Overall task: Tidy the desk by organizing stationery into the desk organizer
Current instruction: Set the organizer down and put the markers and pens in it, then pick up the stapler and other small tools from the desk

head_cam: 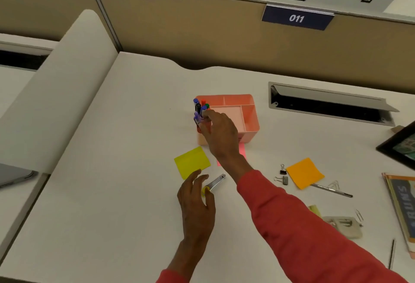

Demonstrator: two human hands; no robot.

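Observation:
A pink desk organizer (247, 103) stands mid-desk, with several markers (197, 105) upright in its left compartment. My right hand (221, 134) reaches over its front left corner, fingertips pinched on a blue-capped marker (203, 110) among the others. My left hand (196, 201) hovers low over the desk with fingers apart, the thumb touching the yellow end of a small metal tool (217, 183). A yellow sticky pad (190, 161) lies just beyond that hand. A pink sticky note (242, 150) is partly hidden under my right wrist.
To the right lie an orange sticky pad (304, 172), two binder clips (282, 174), a pen (332, 190), paper clips (334, 185), a stapler (343, 225), a pencil (391, 253), books (402, 204) and a picture frame (399, 145). A cable slot (325, 107) opens behind.

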